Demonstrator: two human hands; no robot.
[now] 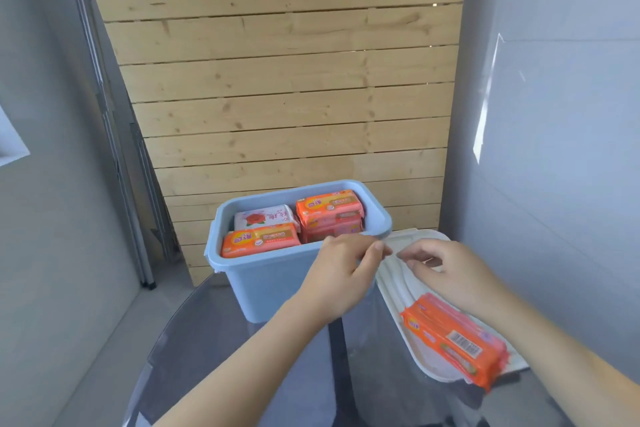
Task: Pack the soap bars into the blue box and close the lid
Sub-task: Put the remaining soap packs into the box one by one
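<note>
The blue box (266, 279) stands open on a dark glass table. Inside lie an orange soap pack at the front left (260, 240), a white pack with a red rose (265, 217) behind it, and stacked orange packs on the right (330, 210). My left hand (341, 276) hovers at the box's front right corner, fingers bent and apart, holding nothing. My right hand (450, 270) hangs over the white lid (398, 284), which lies flat to the right of the box; its fingers are loosely curled and empty. One orange soap pack (457, 340) rests on the lid's near end.
The round glass table (207, 350) ends close on the left, with grey floor below. A wooden slat wall (284, 80) rises behind the box. A grey wall stands tight on the right, and metal legs (145, 253) lean at the left.
</note>
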